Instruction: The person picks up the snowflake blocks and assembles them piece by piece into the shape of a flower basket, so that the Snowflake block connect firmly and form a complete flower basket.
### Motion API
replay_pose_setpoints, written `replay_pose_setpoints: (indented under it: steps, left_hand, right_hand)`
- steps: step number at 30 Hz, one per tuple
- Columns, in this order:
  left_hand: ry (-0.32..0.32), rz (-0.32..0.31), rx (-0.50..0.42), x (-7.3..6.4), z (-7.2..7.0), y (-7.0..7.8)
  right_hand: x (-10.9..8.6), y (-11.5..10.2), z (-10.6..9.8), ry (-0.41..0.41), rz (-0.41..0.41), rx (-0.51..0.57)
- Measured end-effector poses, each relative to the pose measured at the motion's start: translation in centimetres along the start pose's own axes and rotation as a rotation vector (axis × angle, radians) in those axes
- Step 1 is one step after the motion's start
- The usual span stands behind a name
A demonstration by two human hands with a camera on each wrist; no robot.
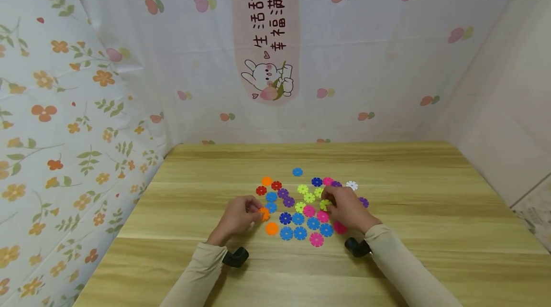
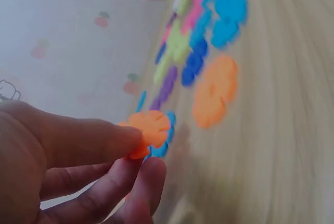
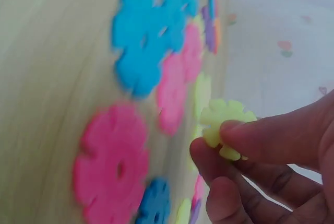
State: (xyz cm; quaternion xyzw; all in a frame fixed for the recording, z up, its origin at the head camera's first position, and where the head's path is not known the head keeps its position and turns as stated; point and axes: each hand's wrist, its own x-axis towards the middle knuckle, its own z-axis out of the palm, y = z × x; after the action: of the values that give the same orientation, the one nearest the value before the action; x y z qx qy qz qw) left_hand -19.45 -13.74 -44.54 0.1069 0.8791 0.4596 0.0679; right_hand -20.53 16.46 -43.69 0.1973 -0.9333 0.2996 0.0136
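My left hand (image 1: 239, 215) pinches an orange notched snowflake disc (image 2: 151, 130) between thumb and fingers, held up off the table at the left side of the spread. Behind it in the left wrist view a blue disc (image 2: 166, 139) peeks out. On the right, my right hand (image 1: 347, 205) pinches a yellow-green snowflake disc (image 3: 222, 122) by its edge, thumb on one face. Beneath and around that hand lie pink discs (image 3: 116, 164) and yellow-green ones (image 1: 309, 197). A second orange disc (image 1: 271, 228) lies flat near my left hand.
Several blue discs (image 1: 300, 233), purple discs (image 1: 289, 202) and red discs (image 1: 261, 191) lie loosely over the wooden table (image 1: 181, 187). A white disc (image 1: 352, 185) is at the right, and a lone blue disc (image 1: 297, 172) at the back. A printed cloth (image 1: 318, 58) hangs behind the table.
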Motion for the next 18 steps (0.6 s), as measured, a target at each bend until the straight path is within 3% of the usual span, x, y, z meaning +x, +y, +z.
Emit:
replay_pose_setpoints:
  steps: [4,8,12,18]
  left_hand:
    - [-0.009,-0.030,-0.129,0.0,0.2,0.8]
    - [-0.055,0.002,-0.306,0.2,0.7,1.9]
    - [-0.104,0.059,-0.466,0.6,1.5,2.6]
    - [-0.143,0.161,-0.491,0.6,2.2,4.3]
  right_hand:
    - [-0.1,-0.6,0.0,0.003,-0.006,0.112]
    - [-0.1,-1.1,0.1,-0.014,-0.016,0.253]
    - [-0.1,-1.5,0.4,-0.069,0.027,0.488]
    - [0.0,-2.5,0.7,-0.120,0.161,0.820]
